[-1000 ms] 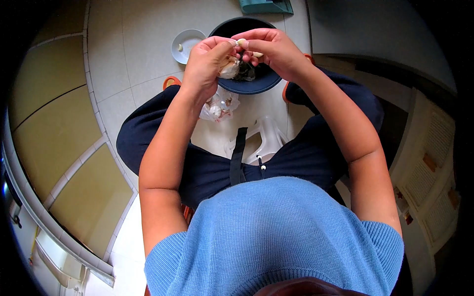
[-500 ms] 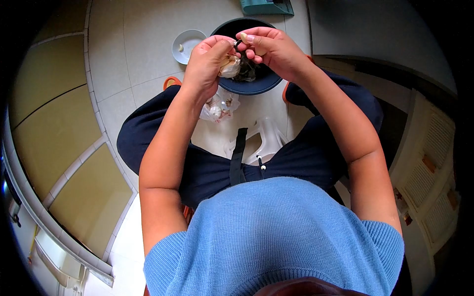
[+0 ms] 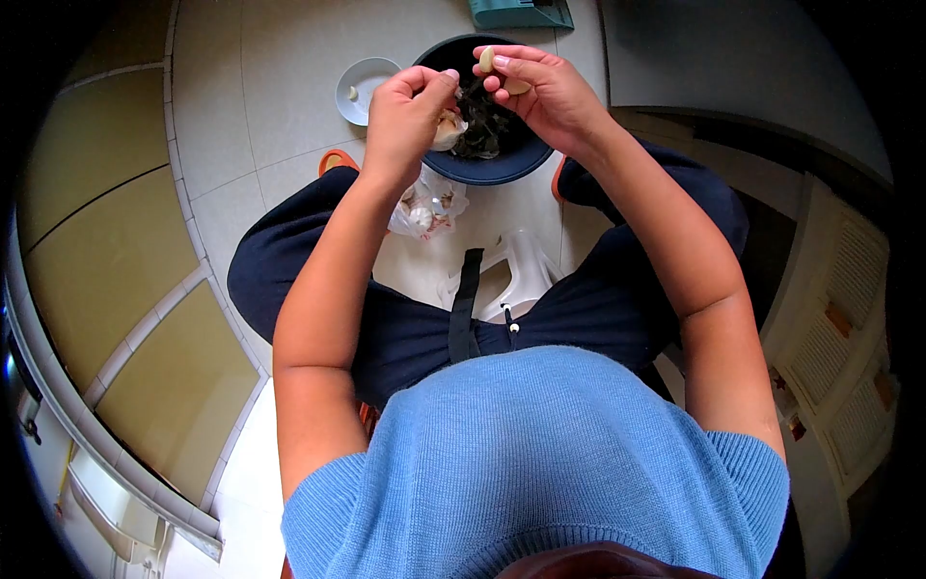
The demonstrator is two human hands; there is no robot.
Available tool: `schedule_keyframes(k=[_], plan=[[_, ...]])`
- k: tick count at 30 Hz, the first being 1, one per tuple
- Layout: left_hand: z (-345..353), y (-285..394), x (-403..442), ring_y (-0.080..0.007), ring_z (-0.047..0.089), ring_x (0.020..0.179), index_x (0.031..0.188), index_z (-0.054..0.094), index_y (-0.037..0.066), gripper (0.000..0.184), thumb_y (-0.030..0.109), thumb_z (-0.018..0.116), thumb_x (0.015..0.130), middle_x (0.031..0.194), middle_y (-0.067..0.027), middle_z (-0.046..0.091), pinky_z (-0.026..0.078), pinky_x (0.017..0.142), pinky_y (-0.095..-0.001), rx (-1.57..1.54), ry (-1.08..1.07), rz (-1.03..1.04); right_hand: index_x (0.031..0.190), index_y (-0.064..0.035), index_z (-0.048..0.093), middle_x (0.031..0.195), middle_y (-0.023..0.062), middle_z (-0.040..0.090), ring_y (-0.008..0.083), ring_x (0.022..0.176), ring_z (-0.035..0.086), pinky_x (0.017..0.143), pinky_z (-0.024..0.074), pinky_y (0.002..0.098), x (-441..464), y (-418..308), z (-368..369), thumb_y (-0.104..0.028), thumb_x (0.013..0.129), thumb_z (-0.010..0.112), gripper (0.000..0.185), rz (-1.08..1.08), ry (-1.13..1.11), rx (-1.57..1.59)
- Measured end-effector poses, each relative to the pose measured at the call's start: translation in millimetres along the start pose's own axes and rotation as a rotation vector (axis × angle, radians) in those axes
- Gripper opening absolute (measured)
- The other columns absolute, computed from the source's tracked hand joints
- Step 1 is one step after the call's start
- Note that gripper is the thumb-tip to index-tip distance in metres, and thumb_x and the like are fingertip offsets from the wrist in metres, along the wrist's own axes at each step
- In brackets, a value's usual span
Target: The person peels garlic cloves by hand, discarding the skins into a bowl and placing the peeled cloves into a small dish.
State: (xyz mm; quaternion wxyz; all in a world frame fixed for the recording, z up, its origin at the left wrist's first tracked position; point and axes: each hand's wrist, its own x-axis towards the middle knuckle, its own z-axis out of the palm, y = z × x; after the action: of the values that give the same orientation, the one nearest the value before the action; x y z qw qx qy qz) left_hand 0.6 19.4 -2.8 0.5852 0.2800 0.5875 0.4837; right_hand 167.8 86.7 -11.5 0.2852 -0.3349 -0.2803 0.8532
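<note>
Over the dark basin [image 3: 540,164], my left hand [image 3: 403,121] is closed around a garlic bulb [image 3: 449,129], which shows below its fingers. Thumb and forefinger of that hand are pressed together; anything between them is too small to make out. My right hand [image 3: 555,96] pinches a pale peeled garlic clove [image 3: 486,60] between thumb and fingertips. Another clove [image 3: 516,87] is tucked against the palm of the same hand. Dark, crumpled material [image 3: 487,125] lies inside the basin beneath both hands.
A white plate [image 3: 371,75] with one small clove [image 3: 353,94] stands on the floor left of the basin. Nearer to me lie a clear plastic bag [image 3: 426,212] with garlic and a white plastic stool [image 3: 526,270]. A teal dustpan [image 3: 521,13] is behind the basin.
My hands have moved apart from each other. The right hand has risen slightly up and away with the clove, which now shows more fully; the left still holds the bulb.
</note>
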Motion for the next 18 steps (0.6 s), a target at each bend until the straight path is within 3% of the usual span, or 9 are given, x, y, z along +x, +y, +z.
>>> schedule_keyframes(k=[2,5,8,11,18], plan=[[-0.4,-3.1,1.3,-0.0075,0.054,0.062,0.083,0.059,0.003,0.015,0.018,0.063,0.084,0.074,-0.0008,0.059,0.044,0.058,-0.0205,0.108,-0.012,-0.003,0.103,-0.0010,0.062,0.091,0.0057,0.064,0.0115,0.078,0.061,0.069,0.0513,0.0219,0.3,0.3,0.4,-0.012,0.086,0.060,0.020,-0.050,0.024,-0.002],[2.6,-1.5,-2.3,-0.0067,0.054,0.064,0.085,0.060,0.003,0.013,0.015,0.063,0.084,0.076,-0.0006,0.060,0.044,0.059,-0.0202,0.304,-0.004,0.054,0.103,-0.0008,0.062,0.090,0.0060,0.063,0.0119,0.078,0.061,0.069,0.0518,0.0215,-1.4,-0.6,0.4,-0.011,0.086,0.061,0.020,-0.052,0.024,-0.003],[5.8,-4.6,-1.4,-0.0070,0.054,0.065,0.088,0.061,0.001,0.013,0.013,0.064,0.083,0.078,-0.0011,0.060,0.044,0.060,-0.0202,0.279,0.003,0.139,0.101,-0.0007,0.062,0.089,0.0061,0.064,0.0114,0.077,0.061,0.068,0.0517,0.0214,-1.0,0.1,-0.2,-0.011,0.085,0.062,0.020,-0.054,0.030,-0.007],[3.5,-5.4,1.0,-0.0072,0.056,0.067,0.092,0.061,0.001,0.015,0.012,0.065,0.082,0.081,-0.0019,0.061,0.045,0.061,-0.0200,0.195,-0.015,0.071,0.099,-0.0006,0.063,0.088,0.0062,0.064,0.0105,0.075,0.061,0.067,0.0512,0.0208,-2.3,-0.1,0.9,-0.012,0.085,0.063,0.019,-0.053,0.042,-0.075],[5.7,0.0,-1.9,-0.0062,0.055,0.069,0.090,0.065,-0.001,0.019,0.016,0.065,0.081,0.078,-0.0015,0.063,0.046,0.063,-0.0208,0.169,0.009,0.132,0.096,-0.0011,0.064,0.084,0.0050,0.064,0.0089,0.070,0.060,0.065,0.0498,0.0191,-3.6,1.1,3.7,-0.013,0.084,0.064,0.017,-0.051,0.014,-0.217]])
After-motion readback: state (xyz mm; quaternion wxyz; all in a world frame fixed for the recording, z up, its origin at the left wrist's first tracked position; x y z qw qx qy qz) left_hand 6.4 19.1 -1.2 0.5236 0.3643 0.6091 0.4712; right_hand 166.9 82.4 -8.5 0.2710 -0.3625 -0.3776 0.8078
